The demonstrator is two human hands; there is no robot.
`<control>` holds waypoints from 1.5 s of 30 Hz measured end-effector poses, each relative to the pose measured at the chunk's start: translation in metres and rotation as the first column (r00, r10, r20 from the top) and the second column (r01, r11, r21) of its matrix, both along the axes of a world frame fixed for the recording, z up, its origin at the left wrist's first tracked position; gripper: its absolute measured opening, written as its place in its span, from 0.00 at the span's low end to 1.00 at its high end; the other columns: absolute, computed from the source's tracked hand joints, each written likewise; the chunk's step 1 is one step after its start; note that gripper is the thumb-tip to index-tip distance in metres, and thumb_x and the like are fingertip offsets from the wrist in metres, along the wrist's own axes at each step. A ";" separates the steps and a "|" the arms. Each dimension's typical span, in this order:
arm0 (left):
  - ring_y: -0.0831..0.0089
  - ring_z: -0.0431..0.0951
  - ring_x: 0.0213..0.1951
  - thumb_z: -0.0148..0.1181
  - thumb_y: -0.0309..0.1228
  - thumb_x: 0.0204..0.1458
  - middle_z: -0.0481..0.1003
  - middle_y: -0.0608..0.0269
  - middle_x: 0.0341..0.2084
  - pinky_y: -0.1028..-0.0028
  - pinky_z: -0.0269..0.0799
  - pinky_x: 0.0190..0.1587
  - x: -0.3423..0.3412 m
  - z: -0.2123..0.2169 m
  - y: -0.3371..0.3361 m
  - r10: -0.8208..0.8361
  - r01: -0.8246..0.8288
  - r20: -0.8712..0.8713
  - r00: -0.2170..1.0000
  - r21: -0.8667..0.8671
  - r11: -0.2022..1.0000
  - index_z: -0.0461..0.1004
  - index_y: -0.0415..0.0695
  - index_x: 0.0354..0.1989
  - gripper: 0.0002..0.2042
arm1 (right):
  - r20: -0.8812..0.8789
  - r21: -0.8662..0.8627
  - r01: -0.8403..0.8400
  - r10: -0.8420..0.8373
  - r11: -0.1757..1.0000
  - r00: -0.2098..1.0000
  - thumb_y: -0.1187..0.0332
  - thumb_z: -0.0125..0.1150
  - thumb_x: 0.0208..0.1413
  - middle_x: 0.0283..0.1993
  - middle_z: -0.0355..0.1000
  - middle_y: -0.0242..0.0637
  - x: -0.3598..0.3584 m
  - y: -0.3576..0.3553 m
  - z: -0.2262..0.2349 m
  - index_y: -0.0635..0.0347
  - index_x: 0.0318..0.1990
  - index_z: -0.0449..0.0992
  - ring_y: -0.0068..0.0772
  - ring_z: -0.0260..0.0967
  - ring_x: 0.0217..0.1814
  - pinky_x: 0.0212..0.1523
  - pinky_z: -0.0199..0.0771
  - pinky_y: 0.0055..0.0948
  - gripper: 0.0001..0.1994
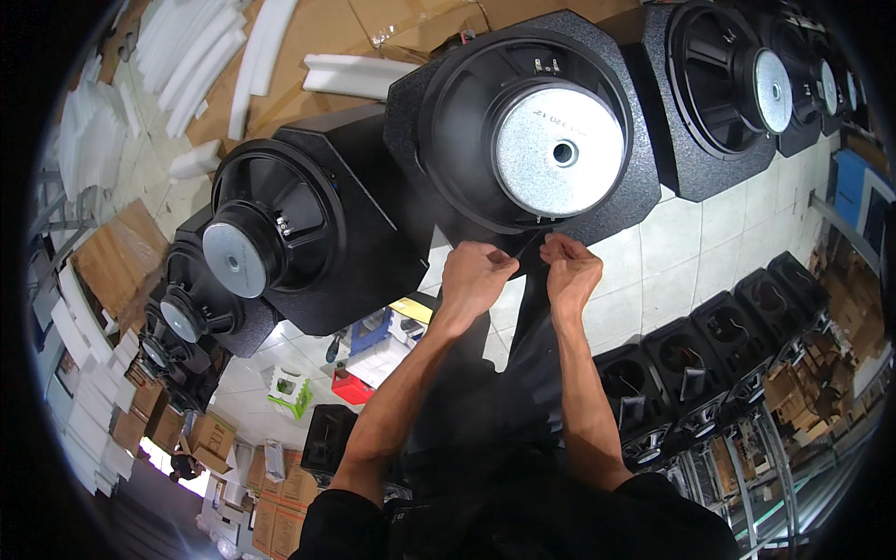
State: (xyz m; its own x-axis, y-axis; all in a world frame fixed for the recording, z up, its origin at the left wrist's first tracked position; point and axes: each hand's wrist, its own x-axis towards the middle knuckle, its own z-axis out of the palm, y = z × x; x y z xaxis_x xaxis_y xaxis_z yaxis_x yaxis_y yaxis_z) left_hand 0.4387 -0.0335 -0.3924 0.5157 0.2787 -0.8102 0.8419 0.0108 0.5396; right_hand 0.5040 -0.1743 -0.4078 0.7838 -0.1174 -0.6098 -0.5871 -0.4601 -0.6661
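A large black speaker driver (467,121) with a round silver magnet (560,149) rests magnet-up on a black textured speaker cabinet (627,201) in front of me. My left hand (474,282) and my right hand (571,273) are close together just below the driver's near rim, beside its small metal terminals (544,219). Both hands have their fingers pinched. A thin dark strand seems to run between the fingertips, but its kind is too small to tell.
More cabinets with drivers stand at left (280,224) and right (719,84). White foam strips (359,75) lie on cardboard behind. A red bin (350,386) and a green-and-white stool (289,392) are at lower left. Several open black cabinets (691,359) line the right.
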 end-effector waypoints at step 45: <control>0.61 0.78 0.29 0.81 0.33 0.36 0.75 0.57 0.23 0.65 0.73 0.35 0.017 -0.019 0.006 0.130 -0.119 0.012 0.991 0.487 0.865 0.68 0.38 0.38 0.26 | -0.029 -0.251 -0.246 0.247 0.936 0.969 0.65 0.79 0.41 0.24 0.77 0.50 0.005 0.033 -0.002 0.73 0.25 0.79 0.39 0.77 0.24 0.30 0.74 0.36 0.17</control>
State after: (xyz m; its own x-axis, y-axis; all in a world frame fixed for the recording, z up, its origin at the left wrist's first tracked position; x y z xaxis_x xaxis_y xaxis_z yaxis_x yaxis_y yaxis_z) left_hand 0.4562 -0.0272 -0.4117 0.4351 0.7005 -0.5656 0.8621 -0.1428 0.4862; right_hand 0.5087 -0.1410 -0.4095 0.8096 -0.0687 -0.5829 -0.4317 -0.7426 -0.5121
